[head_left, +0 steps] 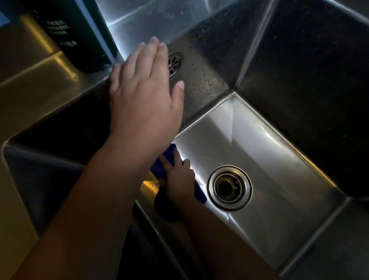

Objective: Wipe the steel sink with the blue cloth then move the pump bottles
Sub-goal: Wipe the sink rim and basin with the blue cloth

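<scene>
Blue cloth [158, 167] pressed under right hand [179, 180] on sink [265, 168] floor; left hand [145, 94] flat, spread.

steel counter [17, 95] | dark bottle [62, 19] stands by sink [287, 170] rim

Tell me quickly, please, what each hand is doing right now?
Left hand: open, fingers flat, holding nothing, above the sink rim.
Right hand: closed on the blue cloth, pressed to the sink floor beside the drain.
</scene>
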Demonstrator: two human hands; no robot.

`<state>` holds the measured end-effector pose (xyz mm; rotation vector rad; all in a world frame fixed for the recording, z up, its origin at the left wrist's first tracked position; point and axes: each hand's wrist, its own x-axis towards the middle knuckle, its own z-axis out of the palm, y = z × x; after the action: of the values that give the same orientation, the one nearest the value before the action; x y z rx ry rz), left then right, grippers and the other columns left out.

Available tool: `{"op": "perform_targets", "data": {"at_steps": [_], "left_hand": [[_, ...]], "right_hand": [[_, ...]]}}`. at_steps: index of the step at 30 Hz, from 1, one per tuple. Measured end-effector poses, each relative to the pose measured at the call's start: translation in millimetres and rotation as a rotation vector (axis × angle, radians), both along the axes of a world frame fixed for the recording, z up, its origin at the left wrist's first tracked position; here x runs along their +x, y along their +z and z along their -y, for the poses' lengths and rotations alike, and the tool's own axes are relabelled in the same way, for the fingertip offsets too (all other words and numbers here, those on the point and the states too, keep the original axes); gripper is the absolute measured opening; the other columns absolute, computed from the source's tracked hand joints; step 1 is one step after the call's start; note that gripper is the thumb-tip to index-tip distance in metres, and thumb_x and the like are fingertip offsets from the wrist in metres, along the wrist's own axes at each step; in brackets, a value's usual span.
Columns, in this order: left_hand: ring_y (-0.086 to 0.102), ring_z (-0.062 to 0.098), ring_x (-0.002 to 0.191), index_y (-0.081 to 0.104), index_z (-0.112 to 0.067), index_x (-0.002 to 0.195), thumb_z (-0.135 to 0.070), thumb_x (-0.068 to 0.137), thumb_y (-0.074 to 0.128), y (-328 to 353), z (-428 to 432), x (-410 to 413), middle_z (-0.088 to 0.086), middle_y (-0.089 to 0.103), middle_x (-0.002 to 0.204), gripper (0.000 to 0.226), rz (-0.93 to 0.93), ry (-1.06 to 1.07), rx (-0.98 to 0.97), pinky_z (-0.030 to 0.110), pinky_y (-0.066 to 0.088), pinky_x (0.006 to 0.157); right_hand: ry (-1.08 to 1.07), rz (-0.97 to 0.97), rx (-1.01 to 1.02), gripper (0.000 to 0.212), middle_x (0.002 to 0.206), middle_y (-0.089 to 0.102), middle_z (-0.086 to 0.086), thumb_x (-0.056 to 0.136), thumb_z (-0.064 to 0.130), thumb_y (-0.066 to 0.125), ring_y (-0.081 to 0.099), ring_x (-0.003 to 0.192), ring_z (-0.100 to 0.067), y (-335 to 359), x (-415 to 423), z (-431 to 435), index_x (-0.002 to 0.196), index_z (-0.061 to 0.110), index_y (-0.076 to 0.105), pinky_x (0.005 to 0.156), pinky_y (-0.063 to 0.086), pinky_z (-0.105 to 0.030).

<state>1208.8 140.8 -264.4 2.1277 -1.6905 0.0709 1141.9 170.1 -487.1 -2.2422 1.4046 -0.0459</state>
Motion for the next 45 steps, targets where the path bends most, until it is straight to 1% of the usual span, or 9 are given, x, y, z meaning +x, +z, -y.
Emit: {"op": "perform_targets", "data": {"at_steps": [2,5,14,25,29,34,37,39,45], "left_hand": [[0.022,0.026,0.134,0.033,-0.004,0.139,-0.029,0.088,0.039,-1,0,0,0.011,0.032,0.147,0.057,0.005,0.001,0.000,0.042,0.009,0.108],[0.023,0.027,0.134,0.034,-0.003,0.139,-0.029,0.088,0.041,-1,-1,1,0.012,0.033,0.146,0.057,0.008,-0.001,-0.013,0.043,0.010,0.108],[0.023,0.027,0.134,0.033,-0.003,0.139,-0.029,0.088,0.041,-1,-2,-1,0.014,0.032,0.146,0.058,-0.003,0.005,-0.001,0.045,0.010,0.107],[0.026,0.029,0.133,0.036,-0.001,0.137,-0.026,0.086,0.045,-3,-2,-1,0.016,0.035,0.144,0.058,0.032,0.011,-0.019,0.049,0.014,0.106],[0.028,0.031,0.132,0.038,0.001,0.135,-0.025,0.085,0.046,-3,-2,-1,0.017,0.037,0.143,0.057,0.036,0.010,-0.024,0.051,0.016,0.105],[0.029,0.031,0.131,0.038,0.001,0.135,-0.024,0.085,0.047,-3,-2,-1,0.018,0.038,0.142,0.057,0.029,0.006,-0.032,0.051,0.016,0.104],[0.029,0.030,0.131,0.038,0.001,0.135,-0.025,0.085,0.047,-3,-2,0,0.017,0.038,0.142,0.057,0.026,0.003,-0.036,0.050,0.016,0.104],[0.029,0.031,0.131,0.038,0.001,0.135,-0.025,0.085,0.047,-3,-2,0,0.018,0.038,0.142,0.057,0.034,-0.001,-0.034,0.051,0.017,0.104],[0.031,0.031,0.130,0.038,0.001,0.135,-0.029,0.084,0.041,-4,-3,2,0.018,0.038,0.142,0.058,0.037,-0.006,-0.030,0.052,0.019,0.103]], "right_hand": [[-0.023,0.031,0.022,0.064,0.153,0.020,-0.014,0.083,0.032,0.059,0.043,0.111,-0.040,-1,-1,18,0.140,0.030,0.031,0.084,0.042,-0.044],[-0.123,0.030,-0.001,0.065,0.154,0.015,-0.013,0.087,0.036,0.053,0.037,0.120,-0.038,-1,-18,44,0.144,0.031,0.021,0.093,0.038,-0.046],[-0.628,-0.070,0.032,0.066,0.155,0.011,-0.013,0.088,0.036,0.054,0.033,0.124,-0.039,3,-100,42,0.145,0.029,0.019,0.098,0.036,-0.045],[-0.414,-0.079,0.033,0.066,0.152,0.015,-0.010,0.087,0.035,0.053,0.037,0.117,-0.036,4,-90,111,0.144,0.031,0.020,0.094,0.039,-0.042],[-0.421,-0.074,0.063,0.066,0.152,0.017,-0.013,0.086,0.033,0.055,0.037,0.120,-0.040,6,-118,90,0.144,0.029,0.024,0.097,0.038,-0.043],[-0.427,0.004,-0.016,0.060,0.125,0.053,-0.031,0.071,0.039,0.046,0.059,0.077,-0.047,2,-144,50,0.125,0.015,0.054,0.066,0.053,-0.045],[-0.430,-0.077,0.036,0.062,0.147,0.028,-0.019,0.083,0.036,0.053,0.046,0.109,-0.045,7,-137,83,0.141,0.026,0.034,0.090,0.043,-0.044],[-0.403,-0.089,0.054,0.064,0.151,0.017,-0.013,0.086,0.033,0.055,0.037,0.119,-0.041,7,-138,108,0.143,0.031,0.025,0.096,0.039,-0.044],[-0.375,-0.071,0.048,0.065,0.151,0.022,-0.011,0.082,0.028,0.061,0.037,0.122,-0.041,9,-172,119,0.140,0.031,0.032,0.097,0.039,-0.044]]}}
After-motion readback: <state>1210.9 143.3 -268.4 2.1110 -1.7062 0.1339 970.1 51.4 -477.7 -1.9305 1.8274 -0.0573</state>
